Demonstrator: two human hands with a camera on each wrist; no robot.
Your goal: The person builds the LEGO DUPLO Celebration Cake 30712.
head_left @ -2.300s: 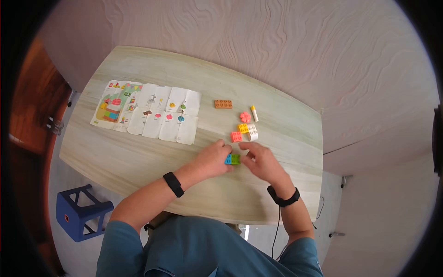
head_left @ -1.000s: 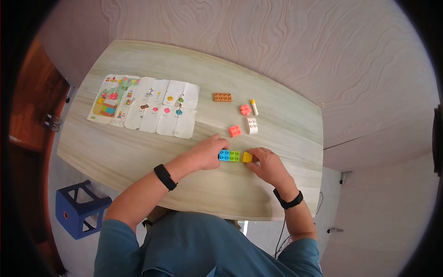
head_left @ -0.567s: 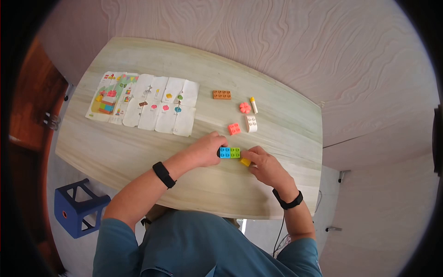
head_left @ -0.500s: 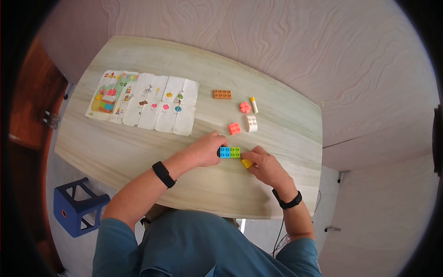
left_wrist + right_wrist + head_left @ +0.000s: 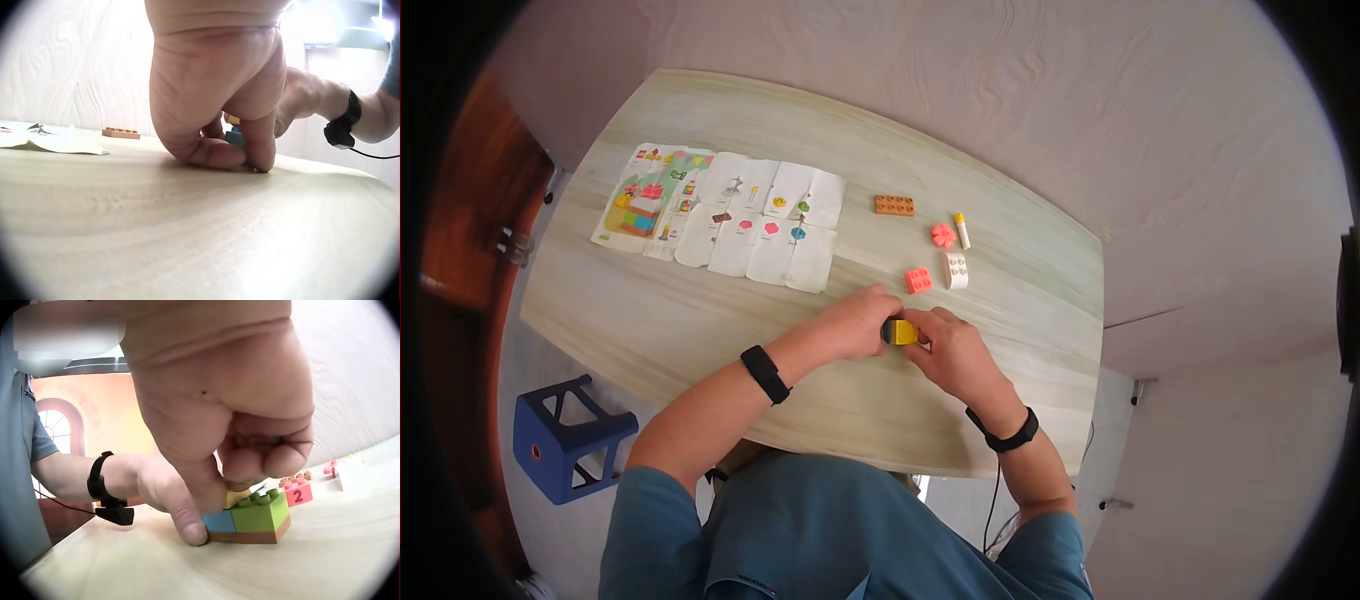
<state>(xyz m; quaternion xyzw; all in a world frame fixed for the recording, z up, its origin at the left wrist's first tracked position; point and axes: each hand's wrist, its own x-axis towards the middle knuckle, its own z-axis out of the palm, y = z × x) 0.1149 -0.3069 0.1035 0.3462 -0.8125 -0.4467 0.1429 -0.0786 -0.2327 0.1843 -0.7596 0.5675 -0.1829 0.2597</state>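
Note:
My left hand (image 5: 862, 322) grips the blue end of a small toy-brick stack on the table. In the right wrist view a blue brick (image 5: 219, 522) and a green brick (image 5: 257, 516) sit side by side on a thin brown base (image 5: 253, 538), the green one's studs bare. My right hand (image 5: 956, 352) pinches a yellow brick (image 5: 906, 332) over the stack, low at the blue brick's top. From the head, the yellow brick covers most of the stack. In the left wrist view my fingers hide nearly all of the blue brick (image 5: 235, 138).
Beyond the hands lie a coral square brick (image 5: 918, 280), a white curved brick (image 5: 956, 271), a coral flower piece (image 5: 943, 235), a white-and-yellow candle piece (image 5: 962, 231) and a brown brick (image 5: 895, 205). An unfolded instruction sheet (image 5: 730, 212) lies at the left.
My right hand took the yellow brick from beside the white brick, brought it right of the stack, turned it, then moved it left over the blue and green bricks. The left hand stays at the stack.

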